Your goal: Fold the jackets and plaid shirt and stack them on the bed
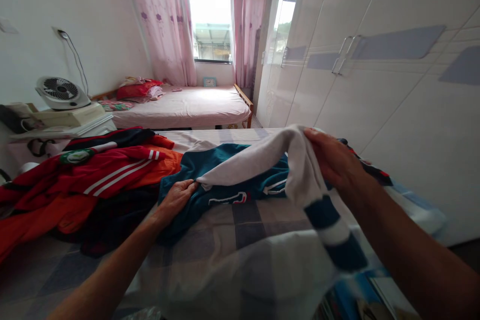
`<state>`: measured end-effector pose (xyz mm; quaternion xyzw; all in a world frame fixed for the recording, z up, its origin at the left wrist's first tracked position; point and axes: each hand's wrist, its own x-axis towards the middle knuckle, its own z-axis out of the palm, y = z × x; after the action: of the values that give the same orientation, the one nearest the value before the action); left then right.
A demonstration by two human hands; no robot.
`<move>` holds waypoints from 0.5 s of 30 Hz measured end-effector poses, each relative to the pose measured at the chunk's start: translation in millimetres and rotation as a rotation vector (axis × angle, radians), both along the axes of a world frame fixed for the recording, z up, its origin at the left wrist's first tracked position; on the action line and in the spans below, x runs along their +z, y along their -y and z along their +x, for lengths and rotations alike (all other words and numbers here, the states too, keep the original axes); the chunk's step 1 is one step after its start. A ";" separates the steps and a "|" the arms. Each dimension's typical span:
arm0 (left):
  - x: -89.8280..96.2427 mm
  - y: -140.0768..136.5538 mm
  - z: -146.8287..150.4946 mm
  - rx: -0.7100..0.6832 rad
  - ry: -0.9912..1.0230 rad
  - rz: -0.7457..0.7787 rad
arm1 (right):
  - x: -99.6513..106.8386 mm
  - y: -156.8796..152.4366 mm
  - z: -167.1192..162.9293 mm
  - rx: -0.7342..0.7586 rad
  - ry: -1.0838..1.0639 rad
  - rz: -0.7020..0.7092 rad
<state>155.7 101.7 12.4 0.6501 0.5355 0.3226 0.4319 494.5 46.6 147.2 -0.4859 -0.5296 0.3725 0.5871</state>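
Note:
A teal and light grey sweatshirt (213, 160) lies across the checked bedspread (247, 225), with part of a white and red print showing on its teal body. My left hand (180, 197) pinches the cloth where the grey sleeve meets the body. Raised above the bed, my right hand (330, 157) is closed on the grey sleeve (296, 160). The sleeve bends over at that hand and hangs down, its striped teal and white end (337, 235) dangling over the near side. My right fingertips are partly hidden behind the cloth.
Red, orange and dark clothes (123, 170) are heaped on the left. A small fan (60, 91) stands on a box behind them. White wardrobe doors (337, 95) line the right side. A second bed (195, 105) with red bedding stands by the window. Dark clothing (375, 172) lies behind my right arm.

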 end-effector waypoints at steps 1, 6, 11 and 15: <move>0.7 0.5 0.4 -0.003 -0.004 0.007 | 0.1 -14.5 -0.7 -0.014 -0.001 0.014; 10.3 17.2 -5.0 0.053 -0.030 0.075 | -66.5 -30.9 16.4 -0.180 0.283 -0.085; 9.8 55.5 -11.5 0.031 -0.279 0.161 | -140.2 0.6 54.9 -0.233 1.049 0.035; 17.0 51.3 -11.5 -0.002 -0.516 0.313 | -141.2 -7.1 65.9 -0.192 1.284 0.078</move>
<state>144.2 50.5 29.4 0.7697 0.5707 0.2253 0.1765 560.3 53.7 6.0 -0.6353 -0.7425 -0.0659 0.2017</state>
